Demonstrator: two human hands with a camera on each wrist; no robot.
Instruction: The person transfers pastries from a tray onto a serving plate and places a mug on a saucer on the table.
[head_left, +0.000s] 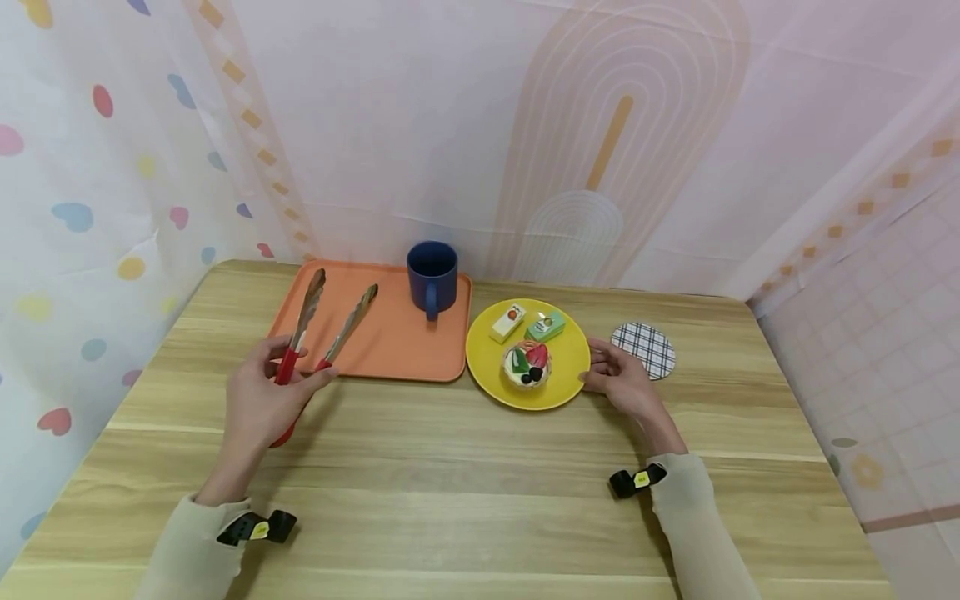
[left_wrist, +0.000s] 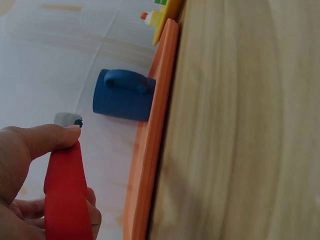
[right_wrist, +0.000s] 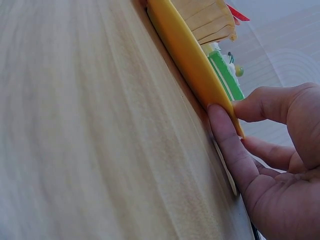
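Observation:
My left hand (head_left: 262, 398) holds a pair of metal tongs (head_left: 308, 312) by the red handles, with the two arms spread apart over the left part of an orange tray (head_left: 390, 346). In the left wrist view, thumb and fingers lie around a red handle (left_wrist: 67, 192). My right hand (head_left: 628, 385) pinches the right rim of a yellow plate (head_left: 566, 367); in the right wrist view, the plate's edge (right_wrist: 192, 60) sits between thumb and fingers. On the plate are a fruit tart (head_left: 527, 367), a white cake slice (head_left: 507, 323) and a green cake slice (head_left: 545, 326).
A dark blue mug (head_left: 432, 279) stands upright at the tray's back right, its handle facing me. A round checked coaster (head_left: 651, 350) lies right of the plate, close to my right hand. Patterned cloth (head_left: 450, 125) hangs behind the wooden table (head_left: 465, 517).

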